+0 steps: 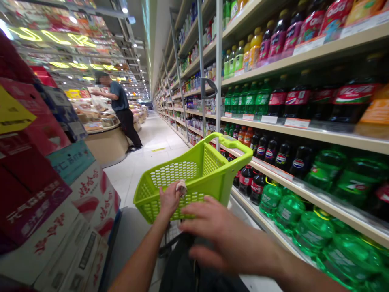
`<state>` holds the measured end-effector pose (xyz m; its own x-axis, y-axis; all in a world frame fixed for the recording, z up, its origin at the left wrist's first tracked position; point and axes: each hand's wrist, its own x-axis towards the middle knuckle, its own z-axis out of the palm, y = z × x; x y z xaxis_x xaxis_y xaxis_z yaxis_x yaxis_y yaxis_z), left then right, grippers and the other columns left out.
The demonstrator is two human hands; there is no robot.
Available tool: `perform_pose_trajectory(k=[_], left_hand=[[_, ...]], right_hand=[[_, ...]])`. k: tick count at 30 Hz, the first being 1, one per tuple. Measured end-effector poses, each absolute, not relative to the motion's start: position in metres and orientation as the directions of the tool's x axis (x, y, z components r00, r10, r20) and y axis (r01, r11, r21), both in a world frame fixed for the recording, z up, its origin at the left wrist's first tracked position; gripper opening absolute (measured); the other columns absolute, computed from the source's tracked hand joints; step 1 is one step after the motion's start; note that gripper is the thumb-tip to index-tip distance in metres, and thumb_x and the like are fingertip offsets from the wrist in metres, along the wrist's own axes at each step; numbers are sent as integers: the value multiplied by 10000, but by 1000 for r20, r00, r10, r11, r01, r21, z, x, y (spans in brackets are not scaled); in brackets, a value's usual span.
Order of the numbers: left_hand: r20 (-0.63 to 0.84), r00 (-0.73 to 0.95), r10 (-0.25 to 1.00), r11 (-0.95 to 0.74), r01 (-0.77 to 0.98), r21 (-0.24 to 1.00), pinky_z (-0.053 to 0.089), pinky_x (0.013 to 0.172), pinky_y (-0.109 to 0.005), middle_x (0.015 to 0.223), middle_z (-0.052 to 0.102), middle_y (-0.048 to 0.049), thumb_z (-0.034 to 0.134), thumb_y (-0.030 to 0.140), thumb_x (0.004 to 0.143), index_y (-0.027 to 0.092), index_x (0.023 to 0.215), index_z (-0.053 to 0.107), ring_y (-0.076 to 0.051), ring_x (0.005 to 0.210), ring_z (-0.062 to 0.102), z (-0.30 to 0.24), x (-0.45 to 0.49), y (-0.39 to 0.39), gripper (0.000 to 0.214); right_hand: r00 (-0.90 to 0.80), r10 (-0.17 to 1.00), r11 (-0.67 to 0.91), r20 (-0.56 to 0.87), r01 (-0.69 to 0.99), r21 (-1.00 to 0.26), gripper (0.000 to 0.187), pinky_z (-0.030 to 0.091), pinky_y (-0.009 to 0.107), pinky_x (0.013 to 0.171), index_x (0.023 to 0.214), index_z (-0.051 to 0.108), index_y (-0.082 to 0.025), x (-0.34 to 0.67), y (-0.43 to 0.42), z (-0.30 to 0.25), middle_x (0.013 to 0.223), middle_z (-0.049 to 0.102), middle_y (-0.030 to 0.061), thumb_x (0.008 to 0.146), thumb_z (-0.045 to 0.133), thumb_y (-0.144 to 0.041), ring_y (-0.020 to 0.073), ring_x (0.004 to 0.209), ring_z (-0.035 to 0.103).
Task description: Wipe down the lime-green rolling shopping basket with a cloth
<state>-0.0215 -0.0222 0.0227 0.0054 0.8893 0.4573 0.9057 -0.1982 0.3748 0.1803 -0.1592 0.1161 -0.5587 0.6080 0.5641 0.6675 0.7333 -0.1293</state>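
Hands at a shopping cart in a supermarket drinks aisle, as I see it from nearby. Nearest, the right hand point(219, 227) is blurred, its fingers apart and nothing visible in its grip. Just beyond it, the left hand point(170, 198) is clamped on a crumpled pale cloth point(181, 187), possibly tissue, at the near rim of the lime-green shopping cart point(223, 184); whether the cloth touches the plastic cannot be told. The step in hand appears to be wiping; a further stroke would call for cloth pressed flat along the rim. The cart's near wall hides its base, so its contents cannot be judged. To the left stand stacked cartons point(94, 174), seemingly closed. To the right, large green soda bottles point(313, 229) line the bottom shelf, with Pepsi bottles point(298, 162) holding dark cola one tier above. Far left, a person point(120, 97) stands at a rounded display surface point(106, 144) bearing packaged food point(101, 115).
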Motion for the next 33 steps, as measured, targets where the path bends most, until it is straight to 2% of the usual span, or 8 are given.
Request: perform_pose_trajectory(k=[3,5,9,14,20,27,31,33], left_hand=[[482,9,876,-208,909,361,136,1026,-546,1180,569,-70,357,166,813,211,1138,506,-208,1086,502,25,-6,-19,360],[480,125,868,-296,907,300,134,1041,-516,1196,559,-58,364,170,811,224,1162,492,-198,1111,483,30,18,-14,377],[387,259,885,-352,916,193,162,1051,-467,1246,515,-75,373,161,800,219,1192,478,-201,1184,416,32,40,-4,410],[406,217,888,-274,958,88,184,1035,-498,1347,388,-123,484,227,759,148,1274,363,-239,1262,302,16,-13,-21,535],[425,183,887,-219,975,37,162,1047,-505,1361,373,-94,482,191,753,182,1284,354,-236,1287,257,10,-26,-35,547],[411,157,898,-218,970,105,158,1047,-519,1340,406,-89,479,202,758,199,1261,390,-231,1283,271,12,-17,-31,511],[396,145,907,-198,976,96,167,1038,-536,1348,394,-89,465,189,757,190,1254,393,-233,1288,258,14,-17,-32,503],[396,143,907,-186,980,74,169,1031,-553,1361,374,-86,462,187,750,185,1259,385,-241,1297,233,14,-14,-32,515]], right_hand=[[-435,709,650,556,708,-275,289,408,331,921,1076,570,-221,179,-117,110,1161,561,57,797,504,-263,171,1075,505],[-352,753,579,557,756,-305,392,353,371,972,1154,519,-158,171,-85,100,1244,500,99,767,510,-216,201,1164,430],[-437,753,592,492,777,-215,534,232,465,1032,1276,383,-138,146,-42,76,1358,369,111,758,493,-203,241,1267,282],[-437,751,529,495,847,-55,343,255,517,1002,1155,509,-186,130,-20,50,1307,440,104,815,477,-209,251,1234,340],[-517,624,563,586,817,121,285,308,367,1037,1066,597,-199,208,-2,55,1225,534,45,851,424,-130,156,1213,384],[-104,553,303,827,949,-83,409,295,381,1059,1160,540,-117,295,-5,67,1292,461,98,811,348,-24,171,1293,249],[-362,554,525,749,851,22,390,324,362,1048,1092,590,-162,274,-14,49,1226,534,46,818,348,-25,133,1266,307],[-384,548,548,743,836,27,388,324,347,1049,1101,583,-178,275,-15,52,1228,534,29,827,349,-34,118,1261,315]])
